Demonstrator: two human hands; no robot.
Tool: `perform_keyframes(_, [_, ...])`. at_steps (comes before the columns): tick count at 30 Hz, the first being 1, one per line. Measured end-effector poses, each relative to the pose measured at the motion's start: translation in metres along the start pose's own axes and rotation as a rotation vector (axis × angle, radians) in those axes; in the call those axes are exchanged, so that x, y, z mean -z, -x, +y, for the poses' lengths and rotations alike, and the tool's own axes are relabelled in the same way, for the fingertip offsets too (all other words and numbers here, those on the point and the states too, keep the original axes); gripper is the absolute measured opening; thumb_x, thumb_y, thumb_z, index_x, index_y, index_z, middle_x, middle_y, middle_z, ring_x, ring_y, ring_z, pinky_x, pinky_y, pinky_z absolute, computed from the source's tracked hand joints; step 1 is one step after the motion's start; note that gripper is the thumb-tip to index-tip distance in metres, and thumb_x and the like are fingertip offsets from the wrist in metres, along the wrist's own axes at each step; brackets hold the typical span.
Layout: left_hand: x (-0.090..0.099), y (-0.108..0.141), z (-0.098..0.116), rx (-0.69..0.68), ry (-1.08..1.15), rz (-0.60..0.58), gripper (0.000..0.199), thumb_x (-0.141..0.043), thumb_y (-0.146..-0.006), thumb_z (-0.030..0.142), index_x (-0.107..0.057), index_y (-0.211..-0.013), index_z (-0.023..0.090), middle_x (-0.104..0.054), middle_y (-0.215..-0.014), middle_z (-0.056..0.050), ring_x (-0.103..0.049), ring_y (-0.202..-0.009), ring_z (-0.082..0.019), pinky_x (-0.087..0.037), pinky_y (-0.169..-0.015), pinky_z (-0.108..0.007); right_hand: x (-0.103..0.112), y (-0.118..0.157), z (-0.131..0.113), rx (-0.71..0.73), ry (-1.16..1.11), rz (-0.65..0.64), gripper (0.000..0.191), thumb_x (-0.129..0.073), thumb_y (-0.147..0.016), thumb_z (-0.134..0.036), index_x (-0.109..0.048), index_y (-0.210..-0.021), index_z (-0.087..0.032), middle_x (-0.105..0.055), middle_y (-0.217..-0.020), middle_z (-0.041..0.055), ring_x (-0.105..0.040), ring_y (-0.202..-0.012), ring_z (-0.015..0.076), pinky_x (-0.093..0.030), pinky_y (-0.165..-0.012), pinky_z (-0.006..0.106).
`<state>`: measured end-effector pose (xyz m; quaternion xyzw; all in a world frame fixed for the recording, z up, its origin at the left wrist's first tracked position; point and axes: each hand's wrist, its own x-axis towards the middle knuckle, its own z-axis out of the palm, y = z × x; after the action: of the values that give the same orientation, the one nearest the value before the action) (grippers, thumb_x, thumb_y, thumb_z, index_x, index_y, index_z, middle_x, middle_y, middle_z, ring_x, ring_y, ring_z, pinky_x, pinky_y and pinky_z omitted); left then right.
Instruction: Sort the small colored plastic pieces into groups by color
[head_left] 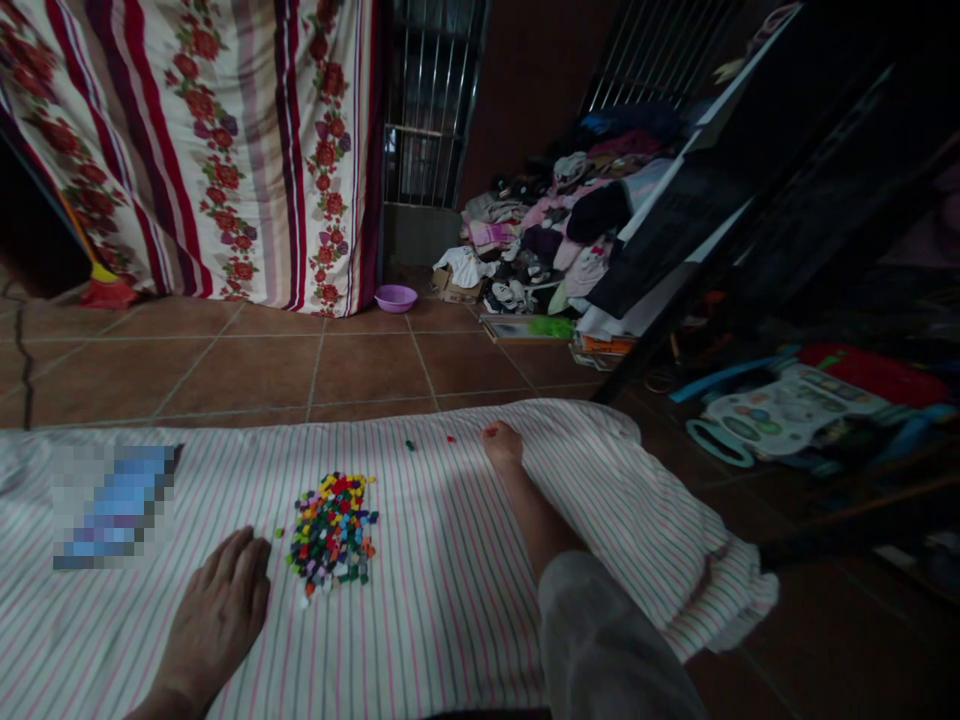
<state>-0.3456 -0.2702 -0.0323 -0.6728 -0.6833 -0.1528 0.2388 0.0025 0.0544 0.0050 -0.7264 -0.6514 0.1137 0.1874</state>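
Small colourful cubes or beads form a loose pile [334,535] on a striped cloth [442,620]. My left hand [225,590] lies flat on the cloth just left of the pile, palm down and holding nothing. Far to the right, near the cloth's back edge, my right hand [502,444] has its fingers curled together. Whatever those fingers may hold is too small or hidden to make out. Just left of that hand sits a single red piece [451,439], and a dark green piece [410,446] lies further left.
A blurred blue rectangular object [120,505] lies at the cloth's left. Beyond, on the tiled floor [360,370], are a purple basin [396,298], a heap of clothes [555,225] and a red dustpan [107,290]. A flowered curtain [262,150] hangs behind. A toy panel [787,410] stands right.
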Motion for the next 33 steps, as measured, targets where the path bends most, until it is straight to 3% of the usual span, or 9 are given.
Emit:
perform_keyframes(6, [0.001,-0.001,0.000,-0.007,-0.009,0.012,0.030,-0.044,-0.083,0.027,-0.059,-0.107,0.016,-0.065,-0.112,-0.013,-0.055,-0.113,-0.027,-0.047,-0.092,-0.041,-0.001,0.000,0.000,-0.036,-0.004,-0.011,0.019,-0.051,-0.084,-0.019,-0.069,-0.088,-0.017,-0.073,-0.093,0.0076,-0.066,-0.088,0.0187,-0.045,-0.074,0.023])
perform_keyframes(13, [0.003,-0.003,0.001,0.018,0.004,-0.011,0.030,-0.043,-0.083,0.027,-0.060,-0.106,0.016,-0.065,-0.112,-0.013,-0.054,-0.114,-0.027,-0.047,-0.091,-0.040,0.002,0.003,0.006,-0.037,-0.170,-0.039,0.018,-0.053,-0.078,-0.015,-0.067,-0.088,-0.019,-0.072,-0.092,0.0044,-0.066,-0.087,0.0160,-0.046,-0.078,0.022])
perform_keyframes(17, [0.006,-0.004,0.003,0.047,0.018,-0.030,0.030,-0.042,-0.084,0.027,-0.061,-0.105,0.015,-0.064,-0.113,-0.014,-0.053,-0.114,-0.028,-0.047,-0.091,-0.041,0.005,0.018,0.004,-0.056,-0.302,0.044,0.025,-0.052,-0.077,-0.017,-0.064,-0.099,-0.015,-0.071,-0.095,0.0072,-0.066,-0.089,0.0169,-0.048,-0.080,0.025])
perform_keyframes(23, [0.010,-0.006,0.005,0.092,0.061,-0.069,0.029,-0.042,-0.085,0.025,-0.061,-0.106,0.016,-0.063,-0.113,-0.013,-0.053,-0.115,-0.026,-0.045,-0.093,-0.040,-0.001,0.086,-0.015,0.093,-0.515,0.021,0.023,-0.050,-0.077,-0.022,-0.061,-0.097,-0.018,-0.068,-0.098,0.0066,-0.065,-0.084,0.0147,-0.050,-0.077,0.024])
perform_keyframes(27, [0.018,-0.010,0.008,0.146,0.071,-0.129,0.032,-0.039,-0.087,0.025,-0.061,-0.107,0.014,-0.062,-0.118,-0.015,-0.053,-0.116,-0.026,-0.045,-0.091,-0.039,-0.008,0.150,-0.037,0.335,-0.601,-0.136,0.018,-0.050,-0.078,-0.023,-0.063,-0.091,-0.018,-0.066,-0.093,0.0064,-0.064,-0.079,0.0148,-0.051,-0.073,0.024])
perform_keyframes(33, [0.029,-0.011,0.028,0.341,0.075,-0.279,0.046,-0.029,-0.091,0.032,-0.057,-0.123,0.013,-0.053,-0.136,-0.016,-0.043,-0.130,-0.027,-0.042,-0.097,-0.042,-0.015,0.210,-0.066,0.489,-0.478,-0.273,0.016,-0.054,-0.077,-0.017,-0.066,-0.086,-0.021,-0.065,-0.086,0.0026,-0.063,-0.077,0.0141,-0.049,-0.075,0.024])
